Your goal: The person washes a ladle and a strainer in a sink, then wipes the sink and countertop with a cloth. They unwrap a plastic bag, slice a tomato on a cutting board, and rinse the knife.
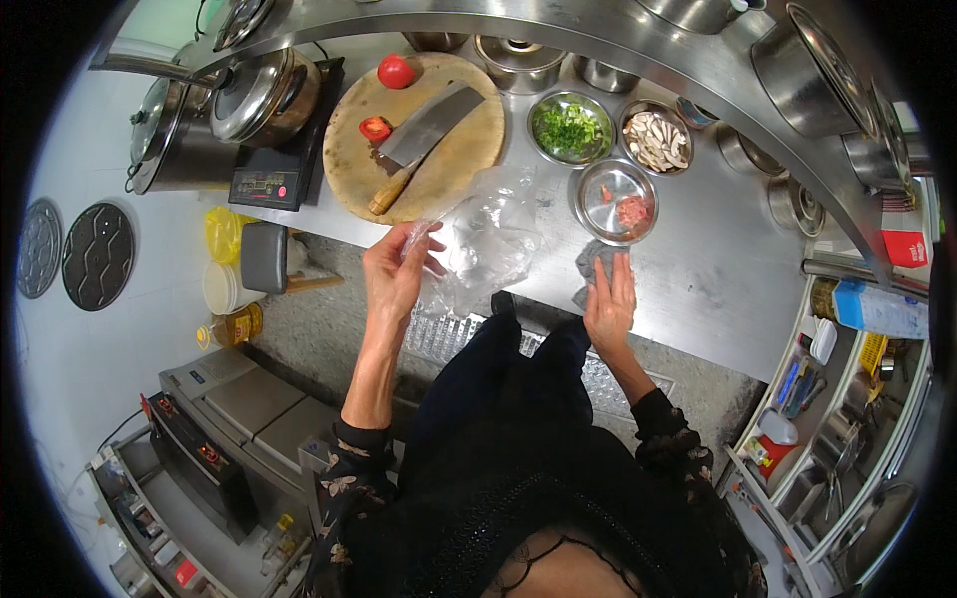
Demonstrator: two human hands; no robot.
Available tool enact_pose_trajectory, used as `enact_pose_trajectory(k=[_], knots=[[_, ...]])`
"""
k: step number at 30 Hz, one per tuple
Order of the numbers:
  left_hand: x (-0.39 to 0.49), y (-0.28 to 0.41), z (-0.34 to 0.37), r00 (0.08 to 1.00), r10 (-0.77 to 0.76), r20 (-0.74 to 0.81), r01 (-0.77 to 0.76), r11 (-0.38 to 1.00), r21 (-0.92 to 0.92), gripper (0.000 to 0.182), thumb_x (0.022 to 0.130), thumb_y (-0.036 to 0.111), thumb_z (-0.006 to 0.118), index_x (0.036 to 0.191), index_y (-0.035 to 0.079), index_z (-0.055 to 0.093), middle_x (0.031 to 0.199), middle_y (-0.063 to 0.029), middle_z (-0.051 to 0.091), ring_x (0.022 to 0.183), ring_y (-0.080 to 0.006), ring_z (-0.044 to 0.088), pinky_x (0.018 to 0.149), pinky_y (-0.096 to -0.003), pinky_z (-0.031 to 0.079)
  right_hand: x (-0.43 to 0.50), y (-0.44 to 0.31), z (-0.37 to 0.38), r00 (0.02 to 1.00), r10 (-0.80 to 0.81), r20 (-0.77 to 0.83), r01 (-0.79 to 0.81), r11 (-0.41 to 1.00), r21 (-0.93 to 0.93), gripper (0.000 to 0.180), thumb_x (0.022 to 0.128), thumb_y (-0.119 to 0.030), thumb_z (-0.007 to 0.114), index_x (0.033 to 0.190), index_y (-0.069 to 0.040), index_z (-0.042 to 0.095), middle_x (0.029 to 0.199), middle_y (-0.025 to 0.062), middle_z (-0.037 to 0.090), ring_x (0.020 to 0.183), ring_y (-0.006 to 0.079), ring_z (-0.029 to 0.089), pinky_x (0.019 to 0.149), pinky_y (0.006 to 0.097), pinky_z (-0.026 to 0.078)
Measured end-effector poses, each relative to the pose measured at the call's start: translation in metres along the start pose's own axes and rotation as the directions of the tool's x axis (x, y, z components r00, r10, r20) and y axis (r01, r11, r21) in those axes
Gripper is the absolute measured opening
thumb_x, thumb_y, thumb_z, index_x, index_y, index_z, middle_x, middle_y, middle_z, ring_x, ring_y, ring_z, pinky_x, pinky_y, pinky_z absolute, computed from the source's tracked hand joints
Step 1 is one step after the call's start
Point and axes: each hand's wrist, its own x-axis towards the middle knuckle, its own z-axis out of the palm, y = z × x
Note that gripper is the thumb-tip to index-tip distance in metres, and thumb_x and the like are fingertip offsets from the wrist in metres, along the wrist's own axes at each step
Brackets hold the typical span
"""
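Note:
My left hand (406, 258) pinches a crumpled clear plastic bag (497, 232) at the table's front edge. Flat on a grey cloth (587, 261) lies my right hand (611, 299), fingers stretched out; its thumb is hidden. Just beyond the cloth, a steel bowl (598, 196) contains a small heap of raw minced meat (632, 212). Chopped green onion (572, 128) and sliced mushrooms (656, 142) fill two more steel bowls behind it. On the round wooden chopping board (344, 164) rest a cleaver (437, 123), a cut tomato piece (375, 128) and a larger tomato (395, 71).
A black induction cooker (265, 183) with a lidded pot (254, 105) stands at the left. Overhead, a steel shelf (523, 24) curves across the far side, with lidded pots (519, 63) beneath it. A utensil rack (815, 418) borders the right; a wooden stool (265, 258) is at left.

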Motion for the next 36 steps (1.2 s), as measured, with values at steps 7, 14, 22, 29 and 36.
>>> enact_pose_trajectory(k=[7,14,22,29,36], knots=[[-0.007,0.014,-0.016,0.989,-0.124,0.078,0.14,0.956,-0.257,0.031,0.101,0.024,0.058,0.113,-0.002,0.069,0.084,-0.0124,0.071,0.063,-0.0106,0.06,0.058,-0.0237,0.049,0.013,-0.033,0.024,0.999,0.028,-0.022,-0.027,0.998,0.057,0.045,0.091,-0.005,0.059,0.136,-0.003,0.059,0.152,0.0243,0.042,0.144,0.0421,0.035,0.117,0.0544,0.028],[-0.005,0.0,-0.025,0.958,-0.23,0.173,0.287,0.812,-0.508,0.042,0.102,0.034,0.055,0.124,-0.002,0.062,0.086,-0.0181,0.072,0.064,-0.0101,0.058,0.056,-0.0211,0.046,0.002,-0.049,0.034,0.996,-0.084,0.035,0.079,0.991,0.108,0.048,0.09,-0.009,0.06,0.137,-0.003,0.057,0.155,0.0246,0.038,0.147,0.0413,0.031,0.117,0.0549,0.027],[-0.005,0.003,0.005,0.903,-0.391,0.18,0.416,0.685,-0.598,0.052,0.103,0.04,0.049,0.135,-0.001,0.054,0.095,-0.0132,0.069,0.074,-0.0136,0.062,0.065,-0.0267,0.051,0.048,-0.084,0.045,0.988,-0.027,0.155,-0.052,0.871,0.488,0.041,0.093,-0.017,0.064,0.128,0.002,0.062,0.146,0.0217,0.05,0.139,0.0364,0.044,0.111,0.0529,0.036],[-0.008,0.011,0.035,0.947,-0.153,0.284,0.226,0.943,-0.245,0.052,0.106,0.042,0.043,0.137,0.001,0.054,0.102,-0.0122,0.069,0.08,-0.0143,0.062,0.068,-0.0287,0.054,0.067,-0.085,-0.036,0.836,0.095,0.541,-0.476,-0.366,0.8,0.067,0.104,-0.054,0.043,0.149,-0.005,0.038,0.14,0.0183,0.056,0.129,0.0285,0.055,0.104,0.0447,0.047],[-0.026,0.022,0.103,0.885,-0.002,0.466,0.01,1.0,-0.014,0.049,0.107,0.039,0.045,0.14,0.004,0.053,0.104,-0.0089,0.069,0.083,-0.012,0.06,0.071,-0.0279,0.052,0.049,-0.05,-0.077,0.841,0.246,0.482,-0.361,-0.408,0.839,0.056,0.1,-0.04,0.054,0.145,-0.008,0.045,0.143,0.019,0.053,0.124,0.0276,0.057,0.101,0.0418,0.048]])
